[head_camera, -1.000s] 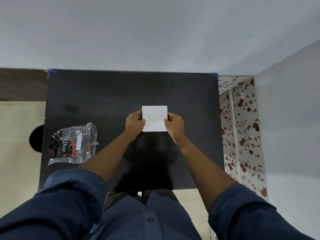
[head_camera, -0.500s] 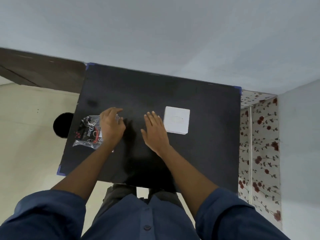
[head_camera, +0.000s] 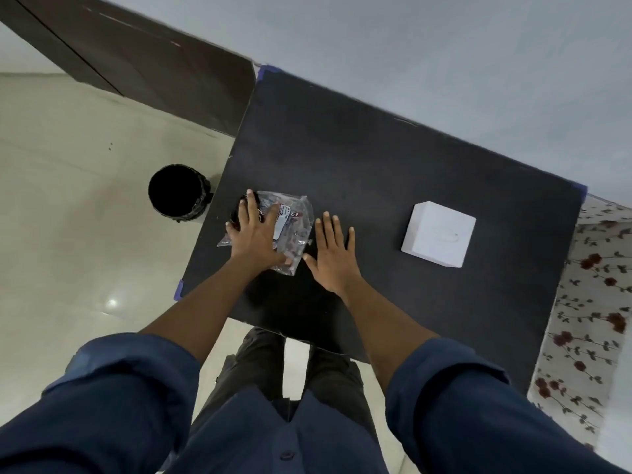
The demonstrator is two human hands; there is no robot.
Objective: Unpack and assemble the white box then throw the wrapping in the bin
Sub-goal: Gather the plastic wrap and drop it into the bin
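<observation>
The white box [head_camera: 438, 238] stands closed on the right part of the black table [head_camera: 376, 159], with nothing touching it. A crumpled clear plastic wrapping [head_camera: 293, 220] with a printed label lies near the table's left edge. My left hand [head_camera: 254, 234] lies flat on top of the wrapping, fingers spread, covering its left half. My right hand [head_camera: 332, 254] hovers open just to the right of the wrapping, palm down, its thumb near the wrapping's lower corner.
A black round bin [head_camera: 178, 193] stands on the pale tiled floor just left of the table. A dark wooden panel [head_camera: 143, 63] runs along the wall behind it. A floral-patterned surface [head_camera: 595, 302] borders the table's right side.
Both hands let go of the white box and moved left. My left hand came down on the wrapping and my right hand followed beside it. The view swung left.
</observation>
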